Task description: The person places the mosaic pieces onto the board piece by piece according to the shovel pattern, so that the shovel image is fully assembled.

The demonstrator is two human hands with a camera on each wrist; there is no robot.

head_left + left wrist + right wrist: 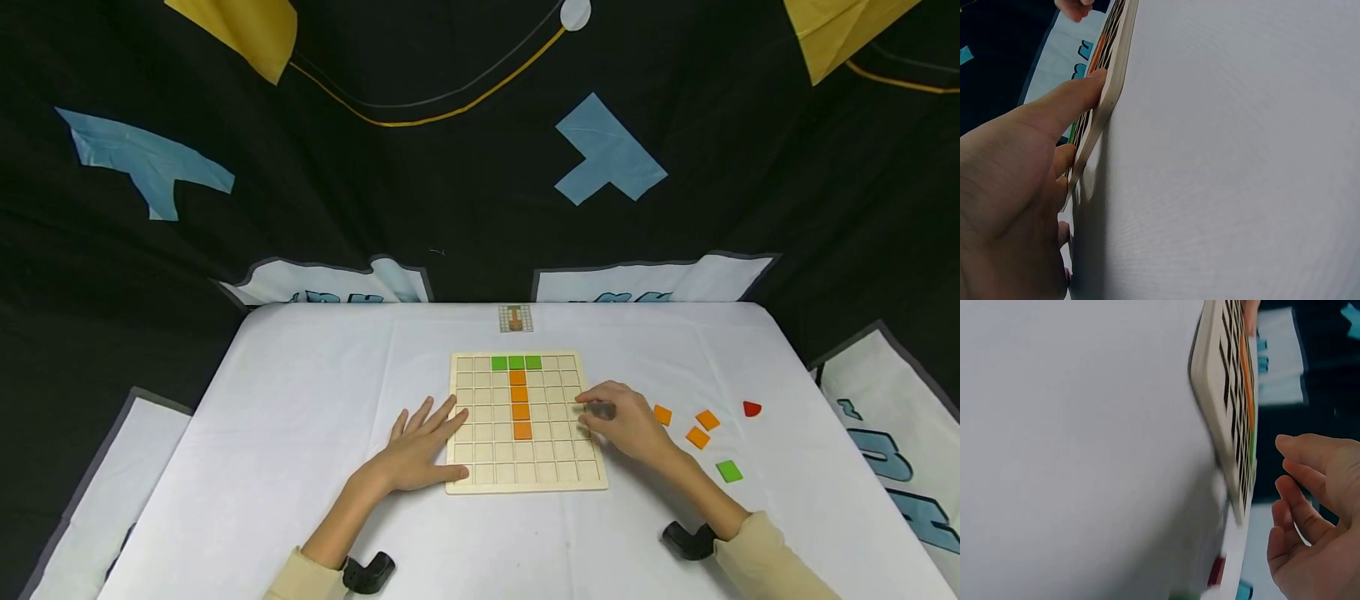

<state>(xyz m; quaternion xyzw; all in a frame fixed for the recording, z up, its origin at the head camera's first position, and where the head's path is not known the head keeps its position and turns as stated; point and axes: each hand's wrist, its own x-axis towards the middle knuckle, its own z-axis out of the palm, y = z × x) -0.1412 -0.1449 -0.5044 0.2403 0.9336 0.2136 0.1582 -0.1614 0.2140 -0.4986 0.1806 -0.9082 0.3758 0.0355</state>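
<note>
A square wooden grid board [480,454] lies on the table. Three green tiles [516,363] sit side by side in its top row, and several orange tiles [519,393] run down a column below the middle one. My left hand [415,454] has its fingers spread over the board's left edge; in the left wrist view its thumb [1082,90] rests on the rim. Over the right edge hovers my right hand [628,423], thumb and index finger apart. In the right wrist view its loosely bent fingers [1304,506] hold nothing.
Right of the right hand lie three loose orange tiles [707,419], a green tile [729,472] and a small red piece [752,408]. A small picture card [516,318] with a gridded design lies beyond the board, near the table's far edge. Dark cloth [480,208] hangs behind.
</note>
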